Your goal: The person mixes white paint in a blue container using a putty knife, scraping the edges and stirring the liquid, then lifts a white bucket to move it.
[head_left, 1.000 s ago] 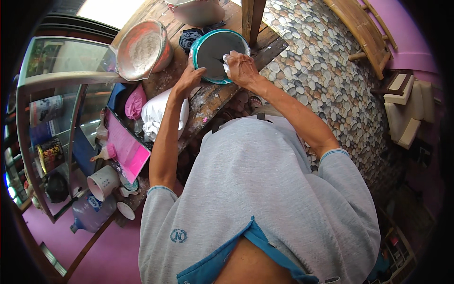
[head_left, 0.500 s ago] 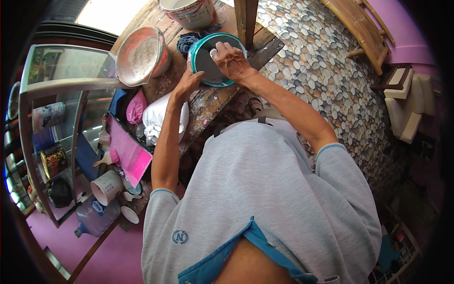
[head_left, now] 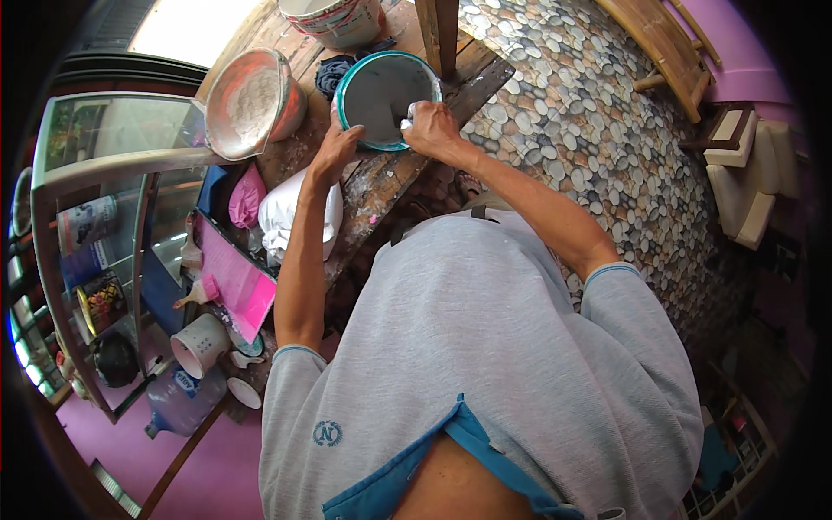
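A teal-rimmed bucket point(head_left: 343, 90) stands on the wooden table, with a smooth grey paste point(head_left: 379, 94) in it. My left hand point(head_left: 336, 149) grips the near left side of its rim, thumb over the edge. Over the near right rim, my right hand point(head_left: 433, 130) is closed in a fist around a tool point(head_left: 406, 121) with a pale end showing. The tool's dark lower part reaches into the paste, so its kind cannot be made out. Beside the bucket on the left sits an orange-stained bucket point(head_left: 290, 108) of whitish powder.
Behind stand another stained bucket point(head_left: 351, 24), a dark cloth point(head_left: 332, 74) and a wooden post point(head_left: 438, 39). Left of my forearm lie a white bag point(head_left: 299, 217), a pink tray point(head_left: 238, 282), a paintbrush point(head_left: 201, 292) and a white cup point(head_left: 200, 345). A glass-doored cabinet point(head_left: 130, 165) flanks the table.
My right hand has moved from over the bucket's middle to its near right rim, and the pale end of the tool now shows. My left hand keeps its hold on the rim.
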{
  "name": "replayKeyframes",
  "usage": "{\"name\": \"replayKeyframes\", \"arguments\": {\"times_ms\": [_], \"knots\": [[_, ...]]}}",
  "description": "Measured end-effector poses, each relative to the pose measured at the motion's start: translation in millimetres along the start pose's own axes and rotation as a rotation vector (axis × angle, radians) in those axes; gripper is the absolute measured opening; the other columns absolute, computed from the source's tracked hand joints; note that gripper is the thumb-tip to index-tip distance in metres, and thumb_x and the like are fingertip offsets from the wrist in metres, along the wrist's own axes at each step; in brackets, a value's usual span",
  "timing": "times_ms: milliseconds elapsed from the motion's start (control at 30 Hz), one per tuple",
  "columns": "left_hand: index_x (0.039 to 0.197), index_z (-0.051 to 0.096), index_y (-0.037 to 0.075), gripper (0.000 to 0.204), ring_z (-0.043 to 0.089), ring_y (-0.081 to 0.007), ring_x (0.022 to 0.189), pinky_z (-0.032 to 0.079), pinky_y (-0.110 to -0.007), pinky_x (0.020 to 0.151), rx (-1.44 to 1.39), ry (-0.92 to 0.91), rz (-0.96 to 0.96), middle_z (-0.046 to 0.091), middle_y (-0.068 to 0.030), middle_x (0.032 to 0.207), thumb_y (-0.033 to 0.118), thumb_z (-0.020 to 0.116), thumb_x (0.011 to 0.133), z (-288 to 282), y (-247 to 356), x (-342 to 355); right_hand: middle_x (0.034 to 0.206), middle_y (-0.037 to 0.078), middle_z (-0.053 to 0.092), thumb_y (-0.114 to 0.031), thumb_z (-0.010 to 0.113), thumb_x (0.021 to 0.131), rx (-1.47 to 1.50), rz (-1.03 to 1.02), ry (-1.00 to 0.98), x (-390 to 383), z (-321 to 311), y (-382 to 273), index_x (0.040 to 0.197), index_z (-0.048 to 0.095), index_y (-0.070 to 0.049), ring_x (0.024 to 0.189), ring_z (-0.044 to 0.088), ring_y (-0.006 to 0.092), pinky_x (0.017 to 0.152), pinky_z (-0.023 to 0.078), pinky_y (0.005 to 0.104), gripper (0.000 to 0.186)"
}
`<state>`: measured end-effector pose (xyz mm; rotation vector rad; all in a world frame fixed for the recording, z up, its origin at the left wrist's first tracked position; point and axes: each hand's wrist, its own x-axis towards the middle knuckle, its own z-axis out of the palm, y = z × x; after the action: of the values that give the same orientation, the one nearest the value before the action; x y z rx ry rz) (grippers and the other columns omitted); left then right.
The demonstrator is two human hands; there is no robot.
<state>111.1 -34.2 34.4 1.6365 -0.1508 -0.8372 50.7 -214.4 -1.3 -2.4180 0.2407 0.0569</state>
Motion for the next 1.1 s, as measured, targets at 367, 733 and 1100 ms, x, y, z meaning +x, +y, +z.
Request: {"name": "replayKeyframes", "arguments": {"times_ms": [367,733,1100], "knots": [[0.135,0.031,0.003,0.044,0.06,-0.0243,0.105,0.055,-0.039,0.081,-0.061,-0.035,0.012,0.054,-0.0145,0.121,0.013,0.043,0.094,-5,-9,5,0.088,0.028,0.064,-0.022,0.061,0.071,0.353,0.175,0.148,36,-4,-17,0.086,0.066,0.004,0.085,0.064,0.0412,0.08,0.051,0.0426,0.031],[0.136,0.026,0.003,0.045,0.058,-0.0276,0.106,0.054,-0.041,0.086,-0.055,-0.134,0.125,0.051,-0.0162,0.122,0.009,0.039,0.093,-16,-14,9,0.086,0.025,0.063,-0.012,0.052,0.076,0.017,-0.251,0.218,26,1,-21,0.078,0.062,0.002,0.083,0.063,0.0412,0.075,0.051,0.0458,0.017],[0.127,0.03,0.006,0.045,0.059,-0.0283,0.103,0.053,-0.043,0.087,-0.405,0.113,-0.058,0.05,-0.0151,0.117,0.002,0.044,0.084,2,-24,-13,0.09,0.023,0.062,-0.011,0.049,0.077,-0.165,-0.427,0.079,35,-29,-29,0.09,0.06,0.0,0.086,0.063,0.0387,0.074,0.051,0.0463,0.02]]}}
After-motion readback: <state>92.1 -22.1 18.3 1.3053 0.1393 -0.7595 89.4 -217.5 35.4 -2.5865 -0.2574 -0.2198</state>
